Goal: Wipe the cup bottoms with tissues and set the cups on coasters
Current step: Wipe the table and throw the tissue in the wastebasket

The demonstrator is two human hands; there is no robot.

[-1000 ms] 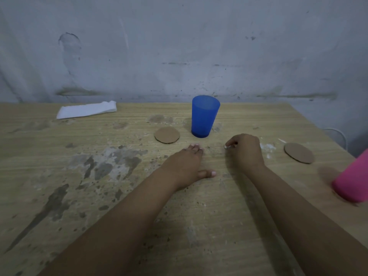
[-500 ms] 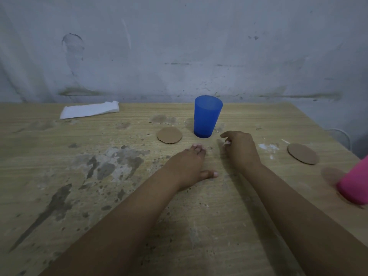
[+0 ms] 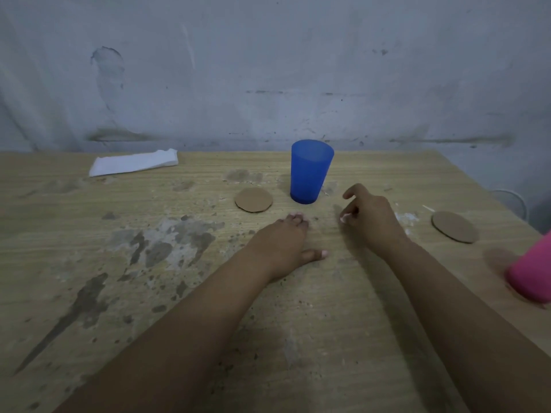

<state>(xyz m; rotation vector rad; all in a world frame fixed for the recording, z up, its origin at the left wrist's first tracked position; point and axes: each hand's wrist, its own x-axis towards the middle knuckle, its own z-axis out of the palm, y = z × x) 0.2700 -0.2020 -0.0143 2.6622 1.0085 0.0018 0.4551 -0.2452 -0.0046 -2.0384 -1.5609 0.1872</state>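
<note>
Head view: blue cup (image 3: 311,171) upright on wooden table (image 3: 89,263), directly on the wood, beside round coaster (image 3: 253,200) to its left. Left hand (image 3: 281,244) flat on the table, fingers together, empty. Right hand (image 3: 371,217) raised near the cup, fingers loosely curled and apart, holding nothing. Second coaster (image 3: 454,226) further right, pink cup (image 3: 533,272) at right edge. Folded tissue (image 3: 132,166) far left, near wall

matt plastic blue cup (image 3: 311,171), cardboard coasters (image 3: 253,200), stained wood-grain table (image 3: 89,263)
</note>
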